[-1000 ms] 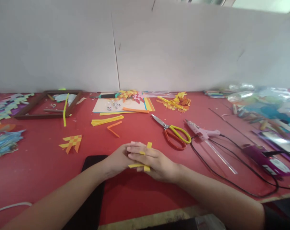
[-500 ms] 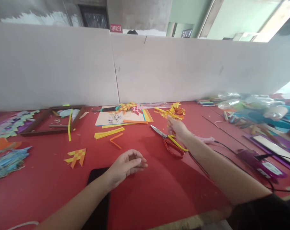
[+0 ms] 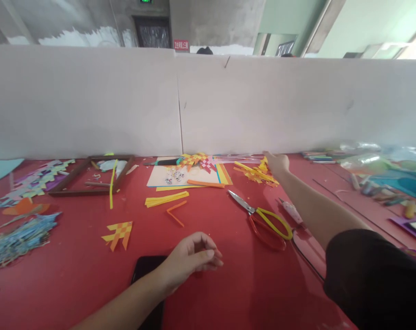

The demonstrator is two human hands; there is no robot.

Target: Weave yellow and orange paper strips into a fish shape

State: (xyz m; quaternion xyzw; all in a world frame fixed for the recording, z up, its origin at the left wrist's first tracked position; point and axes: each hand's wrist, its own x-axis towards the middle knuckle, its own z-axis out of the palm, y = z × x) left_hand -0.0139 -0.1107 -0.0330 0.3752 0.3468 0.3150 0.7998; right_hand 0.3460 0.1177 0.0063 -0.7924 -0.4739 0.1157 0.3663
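Note:
My left hand (image 3: 196, 255) hovers over the red table with loosely curled fingers and nothing in them. Behind it lie a folded orange paper strip (image 3: 175, 213) and a bundle of yellow strips (image 3: 166, 199). To its left is a woven yellow-and-orange paper fish (image 3: 120, 234). My right hand (image 3: 277, 164) is stretched far forward, at the right edge of a pile of yellow and orange paper scraps (image 3: 258, 173); its fingertips are mostly hidden. Scissors with yellow and red handles (image 3: 259, 220) lie open on the table, nearer to me.
A dark phone-like slab (image 3: 148, 268) lies under my left forearm. A glue gun (image 3: 291, 211) with a cord rests beside my right forearm. At the back are a brown frame (image 3: 65, 185), paper sheets (image 3: 153, 176) and a white partition (image 3: 125, 101). Blue shredded strips (image 3: 25, 238) lie left.
My right hand has moved forward from near the scissors to the far right side of the scrap pile. The left hand keeps its loose curl. The view has shifted left.

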